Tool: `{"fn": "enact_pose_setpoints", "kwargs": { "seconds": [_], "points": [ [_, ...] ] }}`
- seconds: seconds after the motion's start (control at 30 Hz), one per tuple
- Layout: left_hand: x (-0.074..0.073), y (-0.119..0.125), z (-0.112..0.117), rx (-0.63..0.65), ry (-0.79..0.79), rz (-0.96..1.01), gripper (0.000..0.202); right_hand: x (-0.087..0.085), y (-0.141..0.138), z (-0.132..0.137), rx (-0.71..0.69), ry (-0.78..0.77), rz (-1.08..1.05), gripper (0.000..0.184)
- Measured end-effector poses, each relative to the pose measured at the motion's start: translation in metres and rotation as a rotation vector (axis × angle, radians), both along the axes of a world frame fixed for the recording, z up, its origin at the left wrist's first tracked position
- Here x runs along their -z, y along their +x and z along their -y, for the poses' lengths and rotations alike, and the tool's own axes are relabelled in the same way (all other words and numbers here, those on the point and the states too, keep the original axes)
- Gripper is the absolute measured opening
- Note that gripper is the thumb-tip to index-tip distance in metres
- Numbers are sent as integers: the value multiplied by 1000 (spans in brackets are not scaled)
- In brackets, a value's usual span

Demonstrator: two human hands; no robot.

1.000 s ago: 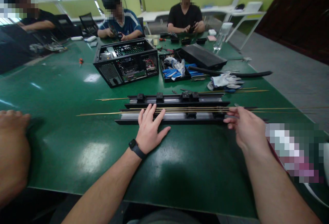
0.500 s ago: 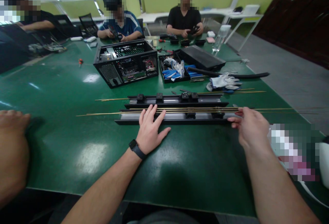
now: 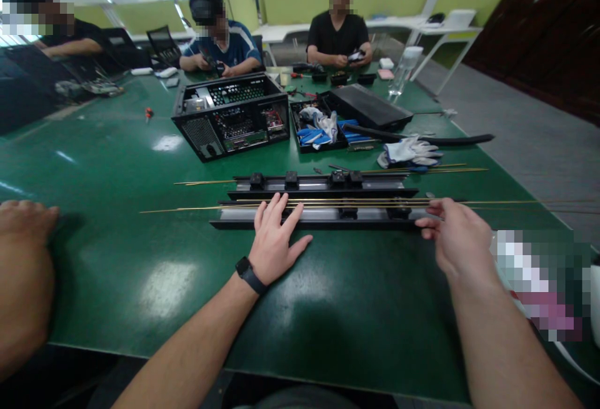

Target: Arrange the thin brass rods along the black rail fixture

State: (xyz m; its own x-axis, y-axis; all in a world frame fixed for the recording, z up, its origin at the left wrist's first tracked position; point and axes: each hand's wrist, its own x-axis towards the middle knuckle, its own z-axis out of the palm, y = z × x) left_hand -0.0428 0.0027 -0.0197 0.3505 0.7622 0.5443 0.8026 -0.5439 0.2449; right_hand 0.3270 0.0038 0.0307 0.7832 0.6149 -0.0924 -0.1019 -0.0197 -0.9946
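Observation:
My left hand (image 3: 277, 234), a dark watch at its wrist, lies spread with its fingertips over several thin brass rods (image 3: 323, 203). Those rods run lengthwise along the near black rail (image 3: 309, 224), which has a pale inner strip and black blocks in its channel. At the rail's right end, my right hand (image 3: 462, 234) is curled, thumb and fingers closed around the rods, which stretch on past it to the right. Just behind lies a second black rail (image 3: 319, 194) with several black blocks (image 3: 291, 179) on it. My right palm's inside is hidden.
Farther back stand an open black computer case (image 3: 229, 115) and a black tray (image 3: 323, 140) with gloves. Another pair of gloves (image 3: 410, 151) lies beside a black tube (image 3: 464, 139). Another person's hand (image 3: 28, 221) rests at the left. Several people sit around the green table (image 3: 117, 234).
Both of my hands stay nearly in place, and the rods hardly shift. The view moves slightly. Across the table, a person in black has turned the small object in their hands.

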Motion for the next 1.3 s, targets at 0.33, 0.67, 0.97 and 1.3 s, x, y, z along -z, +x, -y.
{"fn": "enact_pose_setpoints", "kwargs": {
  "seconds": [0.33, 0.67, 0.97, 1.3],
  "points": [
    [0, 0, 1, 7, 18, -5, 66, 1, 2, -3, 70, 14, 12, 15],
    [0, 1, 1, -2, -6, 3, 69, 0, 3, -2, 68, 12, 21, 26],
    [0, 1, 0, -3, 0, -6, 66, -5, 4, -3, 117, -29, 36, 13],
    [-1, 1, 1, 4, 0, -3, 65, -3, 1, -1, 55, -16, 21, 11]
  ]
}}
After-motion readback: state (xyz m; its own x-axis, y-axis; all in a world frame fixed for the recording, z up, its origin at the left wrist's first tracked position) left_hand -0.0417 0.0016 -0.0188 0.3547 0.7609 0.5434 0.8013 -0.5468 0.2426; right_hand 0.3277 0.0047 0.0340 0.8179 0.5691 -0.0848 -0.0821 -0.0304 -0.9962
